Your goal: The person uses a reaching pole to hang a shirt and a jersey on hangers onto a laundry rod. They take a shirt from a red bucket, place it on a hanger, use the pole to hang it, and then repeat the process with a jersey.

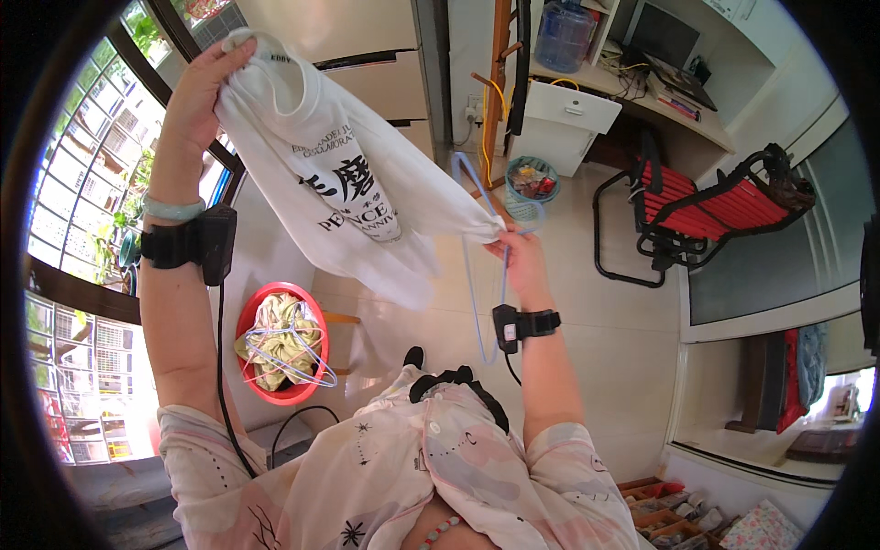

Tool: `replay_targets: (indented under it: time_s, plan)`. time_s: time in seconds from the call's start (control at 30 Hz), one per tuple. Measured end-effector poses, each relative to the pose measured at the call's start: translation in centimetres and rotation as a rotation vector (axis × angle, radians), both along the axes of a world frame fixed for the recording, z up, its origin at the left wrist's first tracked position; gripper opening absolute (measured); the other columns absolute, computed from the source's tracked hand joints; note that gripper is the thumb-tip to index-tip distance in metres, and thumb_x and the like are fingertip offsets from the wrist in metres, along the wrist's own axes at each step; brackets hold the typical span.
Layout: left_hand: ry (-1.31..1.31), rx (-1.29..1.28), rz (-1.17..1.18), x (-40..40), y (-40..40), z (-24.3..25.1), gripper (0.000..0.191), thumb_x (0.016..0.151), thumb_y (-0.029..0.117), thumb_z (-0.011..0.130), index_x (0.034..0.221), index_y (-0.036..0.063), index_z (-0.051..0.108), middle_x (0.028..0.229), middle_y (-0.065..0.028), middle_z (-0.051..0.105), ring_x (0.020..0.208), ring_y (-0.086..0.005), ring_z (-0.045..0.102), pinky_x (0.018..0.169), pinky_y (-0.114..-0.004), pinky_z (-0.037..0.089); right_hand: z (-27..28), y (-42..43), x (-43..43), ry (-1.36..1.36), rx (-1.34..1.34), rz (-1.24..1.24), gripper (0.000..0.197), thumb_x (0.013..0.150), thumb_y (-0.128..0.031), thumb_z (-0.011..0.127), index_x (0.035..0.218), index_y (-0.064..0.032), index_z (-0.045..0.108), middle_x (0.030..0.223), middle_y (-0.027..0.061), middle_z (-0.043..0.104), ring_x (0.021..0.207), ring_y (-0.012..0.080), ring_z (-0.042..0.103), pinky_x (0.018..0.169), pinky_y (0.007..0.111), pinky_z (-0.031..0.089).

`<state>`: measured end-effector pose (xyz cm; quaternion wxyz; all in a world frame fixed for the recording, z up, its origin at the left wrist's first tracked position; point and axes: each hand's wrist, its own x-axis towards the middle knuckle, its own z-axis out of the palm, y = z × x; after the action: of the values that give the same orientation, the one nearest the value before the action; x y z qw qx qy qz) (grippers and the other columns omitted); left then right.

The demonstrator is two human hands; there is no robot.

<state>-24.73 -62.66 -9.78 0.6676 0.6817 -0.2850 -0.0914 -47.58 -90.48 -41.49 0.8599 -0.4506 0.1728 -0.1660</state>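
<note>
A white printed T-shirt (344, 165) is stretched out between both hands. At the upper left, my left hand (206, 89) grips it near the collar and shoulder. Lower and to the right, my right hand (519, 258) pinches another part of the white cloth, and a light blue clothes hanger (474, 289) hangs at the same hand. The hanger is outside the shirt as far as it shows. Dark lettering covers the shirt's front. Below the shirt on the left, a red basin (323, 344) holds crumpled yellowish cloth (278, 330) with several hangers (295, 337) lying on top.
A barred window (82, 172) runs along the left. Ahead stand a beige cabinet (371, 82), a wooden rack post (498, 89) and a waste basket (533, 199). On the right are a red-and-black chair (715, 206), a desk (715, 130) and a sliding glass door (763, 234).
</note>
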Motion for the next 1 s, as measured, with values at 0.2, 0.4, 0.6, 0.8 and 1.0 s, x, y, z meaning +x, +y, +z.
replay_targets:
  time_s: [0.2,0.4,0.6,0.8,1.0]
  plan:
    - [0.161,0.137,0.144,5.0,2.2,-8.4,0.020,0.083,0.017,0.061,0.098,0.0039,0.060,0.083,-0.0007,0.060,0.074,-0.0100,0.057,0.068,-0.023,0.046,4.5,-2.5,-2.4,-0.017,-0.018,0.000,0.023,0.084,-0.019,0.049,0.091,0.0013,0.057,0.086,0.0070,0.060,0.083,0.0163,0.060,0.081,0.030,0.048]
    - [-0.113,0.553,0.251,4.7,3.5,-13.9,0.024,0.086,0.026,0.056,0.090,0.0025,0.062,0.076,0.0037,0.056,0.071,-0.0071,0.050,0.067,-0.022,0.040,4.9,-5.7,-5.0,0.077,-0.311,-0.275,0.025,0.088,-0.026,0.050,0.094,-0.0021,0.057,0.077,-0.0047,0.050,0.065,0.0036,0.042,0.056,0.019,0.033]
    - [-0.305,0.726,0.182,5.1,3.5,-13.2,0.031,0.087,0.030,0.054,0.090,0.0004,0.061,0.072,0.0002,0.056,0.067,-0.0109,0.050,0.066,-0.025,0.041,3.4,-8.5,-6.6,0.156,-0.543,-0.396,0.025,0.088,-0.023,0.051,0.098,-0.0014,0.058,0.077,-0.0023,0.054,0.064,0.0035,0.046,0.054,0.020,0.035]
    - [-0.100,0.580,0.183,2.1,0.6,-9.6,0.033,0.085,0.034,0.055,0.078,0.0022,0.059,0.065,0.0019,0.048,0.060,-0.0080,0.043,0.057,-0.022,0.036,1.8,-9.3,-7.7,0.258,-0.616,-0.500,0.029,0.090,-0.017,0.046,0.113,-0.0022,0.055,0.085,0.0050,0.063,0.059,0.0072,0.054,0.049,0.020,0.037]
    - [0.535,0.165,0.078,-0.6,-3.9,-9.8,0.025,0.087,0.025,0.054,0.093,0.0012,0.057,0.084,-0.0068,0.063,0.076,-0.0179,0.062,0.072,-0.031,0.051,1.5,-6.5,-7.9,0.257,-0.449,-0.465,0.037,0.090,-0.011,0.042,0.124,0.0025,0.044,0.089,0.0106,0.062,0.059,0.0097,0.056,0.050,0.021,0.039]
